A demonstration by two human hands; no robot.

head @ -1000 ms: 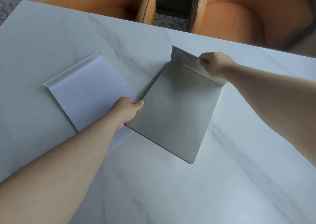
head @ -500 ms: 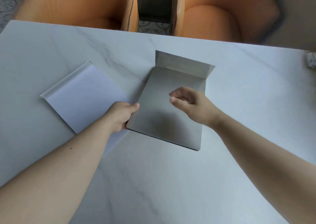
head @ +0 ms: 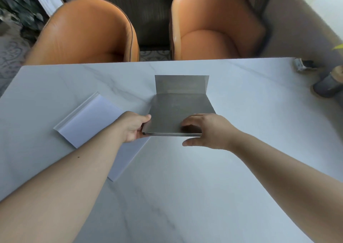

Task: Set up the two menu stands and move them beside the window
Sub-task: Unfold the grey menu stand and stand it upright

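A grey metal menu stand lies in the middle of the white marble table, its short flap turned up at the far end. My left hand grips its near left corner, thumb on top. At the near right corner my right hand has its fingers on the plate and its thumb below the near edge, which is raised a little off the table. A second menu stand, white-faced with a clear lip at its far end, lies flat to the left, partly under my left forearm.
Two orange armchairs stand along the table's far side. At the far right edge sit a small metal object and a dark round pot. Bright window light falls from the right.
My right hand left the stand's far flap and came back to its near right corner. The grey stand turned square to me and its near edge lifted. The camera tilted up.
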